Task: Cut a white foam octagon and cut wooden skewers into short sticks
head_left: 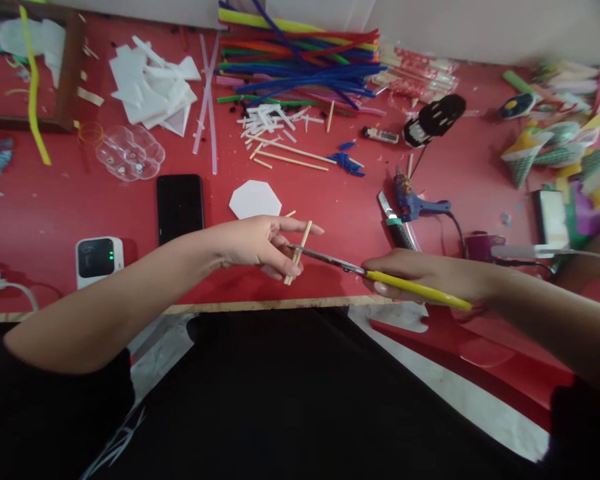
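Between the fingers of my left hand (260,243) are thin wooden sticks (304,241), held at a slant above the table's front part. My right hand (415,270) is closed around yellow-handled scissors (405,285). Their metal blades point left and meet the sticks near my left fingertips; whether they touch the wood I cannot tell. Just behind my left hand lies a white paper octagon (256,199). Farther back are loose wooden sticks (295,153), small white strips (270,120) and short blue pieces (347,162).
A black phone (180,207) and a white device (98,259) lie left. A glue gun (415,200) and a utility knife (393,220) lie beyond my right hand. Colourful pipe cleaners (300,60) and white scraps (153,87) are at the back of the red table (325,200).
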The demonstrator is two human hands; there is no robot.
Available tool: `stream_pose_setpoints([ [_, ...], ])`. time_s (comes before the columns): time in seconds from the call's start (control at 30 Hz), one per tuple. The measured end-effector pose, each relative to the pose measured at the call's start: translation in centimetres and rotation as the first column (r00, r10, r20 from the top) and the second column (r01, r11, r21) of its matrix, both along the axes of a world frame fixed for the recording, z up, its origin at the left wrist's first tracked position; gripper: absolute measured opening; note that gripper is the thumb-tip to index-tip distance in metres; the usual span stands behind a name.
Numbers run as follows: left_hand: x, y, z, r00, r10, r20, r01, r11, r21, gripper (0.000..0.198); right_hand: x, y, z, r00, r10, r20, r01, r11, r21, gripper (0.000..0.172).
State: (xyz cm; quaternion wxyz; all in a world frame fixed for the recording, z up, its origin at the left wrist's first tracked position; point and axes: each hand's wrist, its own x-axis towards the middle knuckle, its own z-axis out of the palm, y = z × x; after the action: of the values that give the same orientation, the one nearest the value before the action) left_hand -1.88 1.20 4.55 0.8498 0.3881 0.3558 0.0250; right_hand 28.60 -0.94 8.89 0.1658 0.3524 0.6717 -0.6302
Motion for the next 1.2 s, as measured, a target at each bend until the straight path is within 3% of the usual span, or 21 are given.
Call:
stream_pose_setpoints([
  [0.37, 0.0, 0.2, 0.3, 1.0, -0.018, 0.016, 0.017, 0.998, 0.053, 0.088, 0.4, -0.5, -0.3, 0.997, -0.048, -0.06, 0.041, 0.992, -0.121, 0.048],
  [0.53, 0.0, 0.3, 0.6, 1.0, -0.015, -0.003, 0.015, 0.998, 0.065, 0.092, -1.2, -0.7, 0.7, 0.999, -0.021, 0.029, 0.017, 0.993, 0.118, 0.053],
  [0.63, -0.1, 0.3, 0.6, 1.0, -0.011, -0.008, 0.012, 0.998, 0.067, 0.092, -1.8, -0.8, 1.0, 0.996, -0.012, 0.088, -0.005, 0.981, 0.193, 0.054],
  [0.93, -0.3, 0.4, 0.2, 0.998, -0.057, -0.014, 0.058, 0.995, 0.085, 0.09, -1.7, -0.9, 1.0, 0.993, 0.025, 0.119, -0.045, 0.984, 0.171, 0.05],
  [1.1, -0.2, 0.6, -0.2, 0.996, -0.074, -0.042, 0.078, 0.991, 0.109, 0.091, -3.0, -2.5, 1.2, 0.981, 0.029, 0.192, -0.076, 0.968, 0.239, 0.038],
  [1.2, 0.0, 0.9, -0.6, 0.994, -0.081, -0.077, 0.092, 0.985, 0.149, 0.091, -3.2, -3.5, 0.2, 0.958, -0.025, 0.287, -0.064, 0.953, 0.297, 0.031],
])
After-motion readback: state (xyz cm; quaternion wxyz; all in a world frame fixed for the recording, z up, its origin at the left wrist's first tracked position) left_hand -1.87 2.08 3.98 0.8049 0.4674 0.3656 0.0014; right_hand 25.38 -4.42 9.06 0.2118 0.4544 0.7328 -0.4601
